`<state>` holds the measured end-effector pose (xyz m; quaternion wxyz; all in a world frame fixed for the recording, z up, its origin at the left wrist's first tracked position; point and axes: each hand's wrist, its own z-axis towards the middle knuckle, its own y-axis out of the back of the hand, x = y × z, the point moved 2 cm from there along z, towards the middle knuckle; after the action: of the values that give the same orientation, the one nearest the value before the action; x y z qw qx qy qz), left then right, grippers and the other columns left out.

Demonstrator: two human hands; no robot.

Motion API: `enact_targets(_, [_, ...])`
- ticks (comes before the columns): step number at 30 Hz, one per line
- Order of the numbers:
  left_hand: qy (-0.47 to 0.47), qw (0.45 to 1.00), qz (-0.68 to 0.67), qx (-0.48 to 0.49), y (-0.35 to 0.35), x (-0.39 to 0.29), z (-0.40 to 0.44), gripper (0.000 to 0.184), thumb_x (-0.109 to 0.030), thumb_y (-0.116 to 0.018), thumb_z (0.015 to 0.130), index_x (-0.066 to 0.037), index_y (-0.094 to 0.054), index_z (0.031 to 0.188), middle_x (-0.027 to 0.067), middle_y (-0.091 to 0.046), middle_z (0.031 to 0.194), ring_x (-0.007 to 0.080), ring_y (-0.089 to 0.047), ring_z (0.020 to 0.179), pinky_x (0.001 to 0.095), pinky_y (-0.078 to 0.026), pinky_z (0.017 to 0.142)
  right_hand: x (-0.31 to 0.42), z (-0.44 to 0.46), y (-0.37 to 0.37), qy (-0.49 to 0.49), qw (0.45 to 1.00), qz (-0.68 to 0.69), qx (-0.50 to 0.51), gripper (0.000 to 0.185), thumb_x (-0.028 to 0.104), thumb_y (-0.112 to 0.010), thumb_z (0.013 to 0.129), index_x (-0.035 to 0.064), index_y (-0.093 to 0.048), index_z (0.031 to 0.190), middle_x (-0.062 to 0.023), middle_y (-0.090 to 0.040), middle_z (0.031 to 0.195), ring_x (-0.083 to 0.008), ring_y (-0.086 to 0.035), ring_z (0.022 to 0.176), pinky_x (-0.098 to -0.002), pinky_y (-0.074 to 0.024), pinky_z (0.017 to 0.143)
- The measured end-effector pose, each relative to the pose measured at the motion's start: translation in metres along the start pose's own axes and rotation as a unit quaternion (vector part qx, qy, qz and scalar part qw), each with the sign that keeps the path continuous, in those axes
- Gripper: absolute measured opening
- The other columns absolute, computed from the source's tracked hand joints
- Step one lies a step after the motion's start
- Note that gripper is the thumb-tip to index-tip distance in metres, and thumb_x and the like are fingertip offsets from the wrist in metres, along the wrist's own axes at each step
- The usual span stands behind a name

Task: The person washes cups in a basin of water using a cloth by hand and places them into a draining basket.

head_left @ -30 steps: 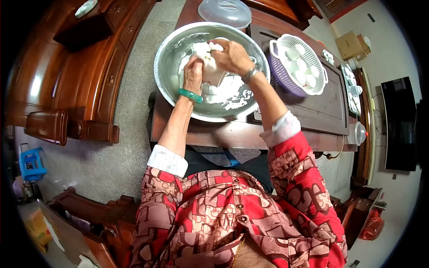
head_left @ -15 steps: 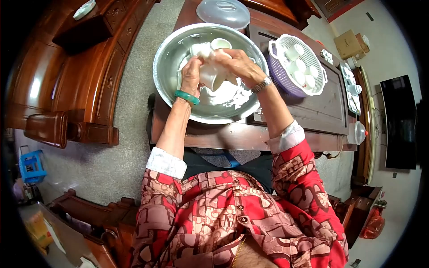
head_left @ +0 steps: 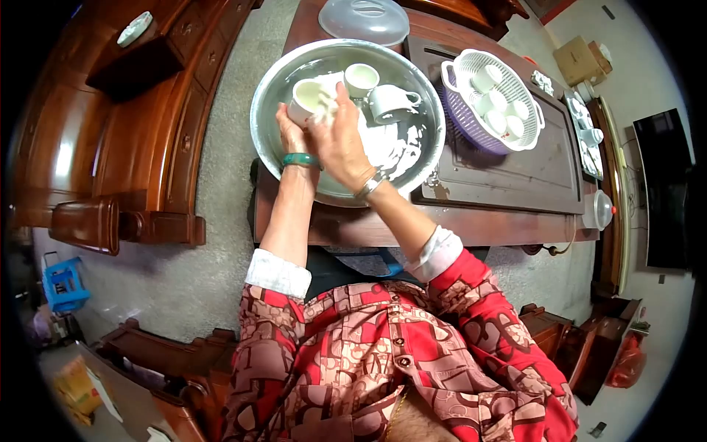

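A large metal basin (head_left: 266,140) holds water with white glare on it. My left hand (head_left: 294,138), with a green bangle at the wrist, grips a white cup (head_left: 303,104) over the left side of the basin. Close beside it my right hand (head_left: 343,140) holds a wet white cloth (head_left: 325,107) against the cup's rim. Further back in the basin sits another white cup (head_left: 361,78), upright. A white cup with a handle (head_left: 390,104) lies tilted to the right of my right hand.
Right of the basin, a white basket (head_left: 532,96) with several white cups rests in a purple basket (head_left: 460,118). A clear lid (head_left: 364,20) lies behind the basin on the wooden table (head_left: 353,230). A tray with cups (head_left: 589,151) stands at the far right.
Both hands have separated slightly, and the held cup now shows upright at the left. My right hand has moved left with the cloth. The cup with a handle has come into view.
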<state>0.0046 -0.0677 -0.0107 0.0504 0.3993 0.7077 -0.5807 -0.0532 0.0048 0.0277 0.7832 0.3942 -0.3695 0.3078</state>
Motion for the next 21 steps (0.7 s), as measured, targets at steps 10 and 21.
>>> enact_targets(10, [0.006,0.995,-0.091,0.050,0.004,0.000,0.002,0.052,-0.048,-0.046,0.076,-0.006,-0.056,0.106,0.0066,-0.060,0.101,0.0230,-0.058,0.092,0.0390,-0.048,0.078,-0.008,0.014,0.038,0.027,0.996,0.049,0.063,0.044,0.002,-0.044,0.080,0.0040,-0.044,0.124,-0.0154,-0.054,0.096,-0.0245,-0.053,0.082,-0.0330,-0.0443,0.075])
enact_targets(21, [0.115,0.953,-0.154,0.236,0.001,0.004,-0.005,0.059,-0.053,-0.046,0.080,-0.003,-0.054,0.110,0.0247,-0.057,0.096,0.0341,-0.060,0.078,0.0374,-0.053,0.062,-0.042,-0.011,0.090,-0.243,0.945,0.217,0.010,0.025,0.007,-0.048,0.077,0.0029,-0.058,0.099,-0.0048,-0.060,0.076,-0.0121,-0.057,0.066,-0.0257,-0.0471,0.058])
